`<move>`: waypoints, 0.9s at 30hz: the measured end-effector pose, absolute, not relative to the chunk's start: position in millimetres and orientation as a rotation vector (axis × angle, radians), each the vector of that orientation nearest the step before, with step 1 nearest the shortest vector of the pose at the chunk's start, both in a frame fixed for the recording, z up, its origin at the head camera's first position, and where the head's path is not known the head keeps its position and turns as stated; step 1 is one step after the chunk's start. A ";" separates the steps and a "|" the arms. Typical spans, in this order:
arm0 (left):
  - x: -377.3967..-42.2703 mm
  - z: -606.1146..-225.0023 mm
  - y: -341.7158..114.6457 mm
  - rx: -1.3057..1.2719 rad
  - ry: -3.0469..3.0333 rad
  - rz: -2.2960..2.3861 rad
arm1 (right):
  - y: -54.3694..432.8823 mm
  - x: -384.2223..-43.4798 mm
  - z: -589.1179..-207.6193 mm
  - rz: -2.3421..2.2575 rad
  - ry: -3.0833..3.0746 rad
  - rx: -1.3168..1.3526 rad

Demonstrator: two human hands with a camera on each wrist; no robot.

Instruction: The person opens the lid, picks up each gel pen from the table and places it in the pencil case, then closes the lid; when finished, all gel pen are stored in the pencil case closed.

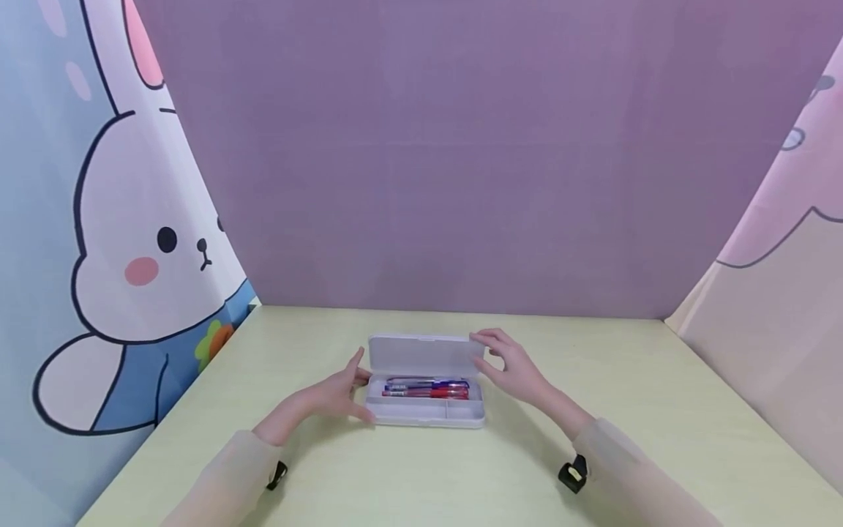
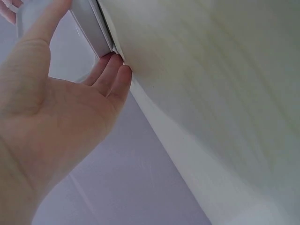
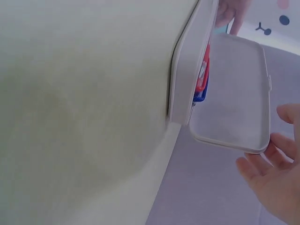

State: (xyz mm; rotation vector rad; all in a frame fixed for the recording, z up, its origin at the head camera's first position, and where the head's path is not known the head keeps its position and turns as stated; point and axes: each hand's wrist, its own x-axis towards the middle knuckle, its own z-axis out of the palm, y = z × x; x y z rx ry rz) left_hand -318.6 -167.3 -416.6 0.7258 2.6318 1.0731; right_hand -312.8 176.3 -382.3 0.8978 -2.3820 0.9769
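Observation:
A white pencil case (image 1: 431, 422) lies opened on the table, with its lid (image 1: 421, 356) standing up at the back. Several pens (image 1: 428, 393), with red and blue parts, lie in its long rear compartment. At the case's left end, my left hand (image 1: 336, 395) holds it, thumb by the front corner and fingers toward the rear; the left wrist view shows those fingertips (image 2: 123, 75) against the case's end. My right hand (image 1: 514, 369) holds the lid's upper right corner, and its fingers (image 3: 279, 150) are right at that corner in the right wrist view.
The case rests on a pale yellow table (image 1: 593, 468). A plain purple backdrop (image 1: 435, 146) rises behind the table. To the left hangs a curtain with a cartoon rabbit (image 1: 151, 241), and a pink and cream curtain (image 1: 784, 293) hangs at the right.

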 end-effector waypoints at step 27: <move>-317.2 -412.0 -166.8 0.793 2.582 1.011 | 187.8 -293.5 -396.9 1.121 -2.865 0.951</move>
